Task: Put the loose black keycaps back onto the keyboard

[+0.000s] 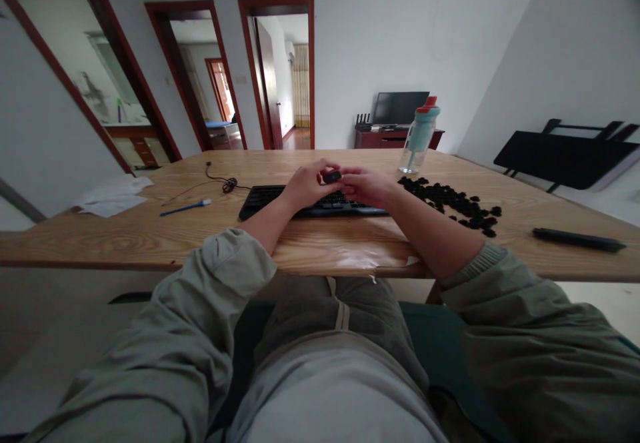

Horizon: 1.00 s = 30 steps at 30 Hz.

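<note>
Black block (332,176) is pinched by L hand (305,184) over keyboard (261,200) on counter (150,243), long axis approx. L–R, like keyboard's; R hand (369,186) is held w/ fingertips at block's edge, grip unclear.

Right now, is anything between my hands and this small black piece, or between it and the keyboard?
Nothing visible separates the left hand from the small black piece; its fingers grip it. The right hand is right beside it. Only your own fingers seem to come between piece and keyboard, hiding its middle.
</note>
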{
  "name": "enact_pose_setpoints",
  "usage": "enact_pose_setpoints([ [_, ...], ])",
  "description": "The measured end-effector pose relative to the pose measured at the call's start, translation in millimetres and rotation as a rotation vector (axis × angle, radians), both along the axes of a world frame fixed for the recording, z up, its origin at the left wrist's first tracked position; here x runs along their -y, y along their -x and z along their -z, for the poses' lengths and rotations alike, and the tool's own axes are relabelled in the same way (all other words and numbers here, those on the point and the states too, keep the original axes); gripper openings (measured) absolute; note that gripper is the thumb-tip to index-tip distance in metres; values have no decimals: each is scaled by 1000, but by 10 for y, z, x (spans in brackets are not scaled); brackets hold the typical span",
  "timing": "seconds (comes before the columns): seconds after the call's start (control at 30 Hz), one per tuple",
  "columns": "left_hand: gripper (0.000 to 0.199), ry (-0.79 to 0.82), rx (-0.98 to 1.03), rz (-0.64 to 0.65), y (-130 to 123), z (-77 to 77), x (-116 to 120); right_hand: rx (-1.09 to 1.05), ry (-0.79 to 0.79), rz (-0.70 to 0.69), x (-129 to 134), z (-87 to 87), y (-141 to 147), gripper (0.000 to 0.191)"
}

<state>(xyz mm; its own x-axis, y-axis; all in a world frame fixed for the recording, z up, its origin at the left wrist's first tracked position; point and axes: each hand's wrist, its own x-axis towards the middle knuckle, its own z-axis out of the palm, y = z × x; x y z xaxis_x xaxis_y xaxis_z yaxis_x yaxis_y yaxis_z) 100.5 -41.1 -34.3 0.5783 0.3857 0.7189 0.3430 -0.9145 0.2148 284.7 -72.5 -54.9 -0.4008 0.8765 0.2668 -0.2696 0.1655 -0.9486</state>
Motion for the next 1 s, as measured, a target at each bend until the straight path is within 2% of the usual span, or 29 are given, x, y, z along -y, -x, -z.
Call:
enact_pose_setpoints([
  [0.13,34,-32,-84,-37,42,18,-27,40,20,17,-59,90,-75,35],
  [0.47,36,-59,-165,-40,48,-23,24,149,-74,142,-27,58,-168,30],
  [0.63,29,-121,-178,-138,66,-17,-10,83,22,114,-2,46,-176,30],
  [0.7,27,-159,-202,-186,51,-13,-7,94,7,107,-8,51,-171,33],
  [0.77,27,-187,-216,-210,25,-2,6,125,-45,152,-25,60,-170,38],
  [0.87,34,-183,-222,-181,-17,22,33,89,-95,260,-67,75,-193,45],
  [1.0,34,-140,-178,-166,-47,47,52,42,-128,317,-104,76,-251,41],
])
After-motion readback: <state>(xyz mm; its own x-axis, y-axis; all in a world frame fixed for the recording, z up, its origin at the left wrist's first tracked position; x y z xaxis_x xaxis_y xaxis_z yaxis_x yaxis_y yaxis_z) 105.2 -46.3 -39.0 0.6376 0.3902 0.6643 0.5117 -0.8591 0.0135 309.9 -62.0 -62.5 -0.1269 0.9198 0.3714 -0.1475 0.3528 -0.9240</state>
